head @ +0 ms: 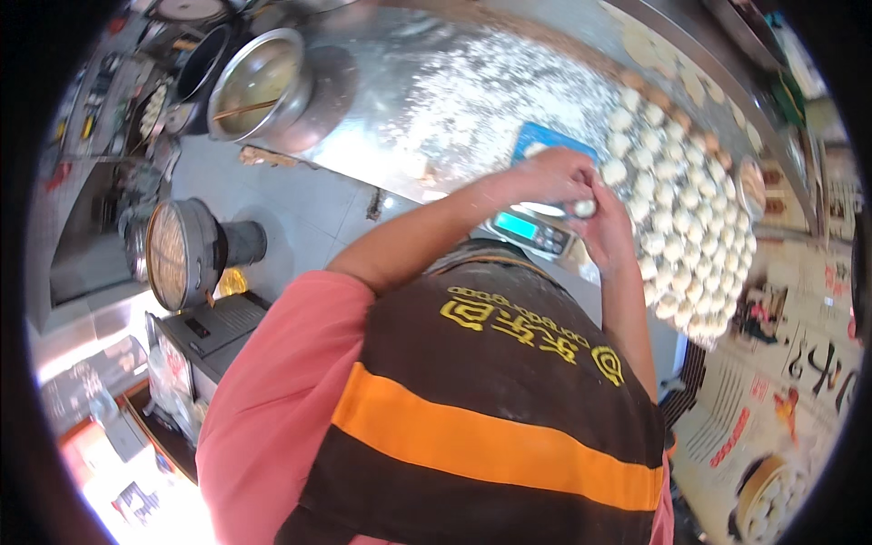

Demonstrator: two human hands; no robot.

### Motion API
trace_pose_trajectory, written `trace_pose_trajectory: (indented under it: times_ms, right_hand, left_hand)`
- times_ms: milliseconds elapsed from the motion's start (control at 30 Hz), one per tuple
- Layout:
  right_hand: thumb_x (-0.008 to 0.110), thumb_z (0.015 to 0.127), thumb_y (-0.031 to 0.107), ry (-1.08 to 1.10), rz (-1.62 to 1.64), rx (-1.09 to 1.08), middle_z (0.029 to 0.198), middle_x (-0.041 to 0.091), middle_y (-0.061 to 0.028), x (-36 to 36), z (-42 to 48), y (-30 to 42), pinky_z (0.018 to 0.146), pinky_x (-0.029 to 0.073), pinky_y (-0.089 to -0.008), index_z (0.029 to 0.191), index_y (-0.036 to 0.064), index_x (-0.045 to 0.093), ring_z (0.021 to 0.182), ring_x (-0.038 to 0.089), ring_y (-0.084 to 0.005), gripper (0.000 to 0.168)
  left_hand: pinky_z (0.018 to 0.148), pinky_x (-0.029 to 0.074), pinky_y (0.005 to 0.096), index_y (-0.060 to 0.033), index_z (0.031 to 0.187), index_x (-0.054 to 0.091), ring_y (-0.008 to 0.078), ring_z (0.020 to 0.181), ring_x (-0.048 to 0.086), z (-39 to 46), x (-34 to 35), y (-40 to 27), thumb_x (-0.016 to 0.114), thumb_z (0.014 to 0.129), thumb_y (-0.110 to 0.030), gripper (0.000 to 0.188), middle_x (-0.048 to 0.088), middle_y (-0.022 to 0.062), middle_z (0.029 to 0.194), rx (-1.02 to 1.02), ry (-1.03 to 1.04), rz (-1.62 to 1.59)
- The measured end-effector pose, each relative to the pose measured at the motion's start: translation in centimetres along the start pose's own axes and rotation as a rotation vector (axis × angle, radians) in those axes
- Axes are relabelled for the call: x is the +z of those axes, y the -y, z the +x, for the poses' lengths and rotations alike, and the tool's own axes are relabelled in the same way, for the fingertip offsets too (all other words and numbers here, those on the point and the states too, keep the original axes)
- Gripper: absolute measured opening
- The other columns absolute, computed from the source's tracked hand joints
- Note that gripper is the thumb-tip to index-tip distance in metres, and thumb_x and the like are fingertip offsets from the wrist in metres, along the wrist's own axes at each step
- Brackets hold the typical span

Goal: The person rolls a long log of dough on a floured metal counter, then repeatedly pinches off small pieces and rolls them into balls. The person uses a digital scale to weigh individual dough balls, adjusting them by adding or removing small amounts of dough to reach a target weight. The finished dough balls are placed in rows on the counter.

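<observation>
My left hand (557,176) and my right hand (608,228) meet above a digital kitchen scale (521,228) with a lit display. Between their fingers is a small ball of pale dough (584,208); the fingers partly hide it. Just beyond my left hand lies a blue tray or board (553,138), with a piece of white dough (535,149) on it, partly covered by the hand. Many pale dough balls (664,194) stand in rows on the worktop to the right of my hands.
White flour (490,82) is scattered over the metal worktop (371,153). A large metal pot (300,102) holding a wooden stick (245,110) stands at the far left. Flat dough rounds (693,88) lie at the back right. A round steamer (170,255) is at the left.
</observation>
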State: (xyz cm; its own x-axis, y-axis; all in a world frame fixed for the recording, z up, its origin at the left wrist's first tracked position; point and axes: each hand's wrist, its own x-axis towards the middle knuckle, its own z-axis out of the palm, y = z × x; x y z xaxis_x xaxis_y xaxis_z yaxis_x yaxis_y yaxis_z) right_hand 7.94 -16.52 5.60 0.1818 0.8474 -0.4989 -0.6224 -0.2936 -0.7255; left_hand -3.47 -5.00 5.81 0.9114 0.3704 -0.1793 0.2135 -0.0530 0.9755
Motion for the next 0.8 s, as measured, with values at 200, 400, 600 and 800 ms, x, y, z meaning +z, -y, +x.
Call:
trace_pose_trajectory:
  times_ms: [200,400,600,800]
  right_hand:
    - [0.052,0.091,0.022,-0.04,0.024,0.021,0.081,0.054,-0.0034,-2.1,-0.4,0.9,0.052,0.044,-0.0252,0.099,0.004,0.055,0.067,0.053,-0.0142,0.02]
    - [0.051,0.091,0.023,-0.072,0.115,0.045,0.077,0.058,-0.0045,-3.0,-0.2,-0.1,0.057,0.049,-0.0312,0.098,0.004,0.055,0.07,0.059,-0.0184,0.021]
    - [0.052,0.09,0.016,-0.097,-0.051,0.081,0.077,0.057,-0.0049,-1.2,-0.7,-0.8,0.051,0.049,-0.029,0.101,0.003,0.055,0.067,0.058,-0.0168,0.018]
    - [0.052,0.09,0.016,-0.092,-0.036,0.131,0.077,0.057,-0.0049,-2.4,-1.8,-1.9,0.051,0.049,-0.0287,0.1,0.002,0.055,0.067,0.058,-0.0161,0.017]
  left_hand:
    - [0.063,0.049,0.0284,-0.0028,0.103,0.06,0.0144,0.069,0.061,-0.3,-1.7,1.9,0.062,0.08,-0.016,0.026,0.063,0.0078,0.08,-0.032,-0.306,-0.379]
    - [0.082,0.046,0.0403,-0.0067,0.104,0.059,0.0304,0.095,0.058,0.6,-4.1,4.3,0.068,0.071,-0.023,0.038,0.06,0.0153,0.098,0.039,-0.548,0.808]
    - [0.083,0.046,0.0424,-0.0066,0.099,0.06,0.0334,0.095,0.055,3.1,-1.2,9.3,0.067,0.068,-0.019,0.033,0.057,0.0154,0.095,0.182,-0.43,1.037]
    - [0.082,0.047,0.0361,-0.012,0.105,0.06,0.026,0.093,0.059,-2.3,-5.7,8.3,0.068,0.069,-0.019,0.037,0.06,0.0111,0.1,-0.025,-0.693,0.431]
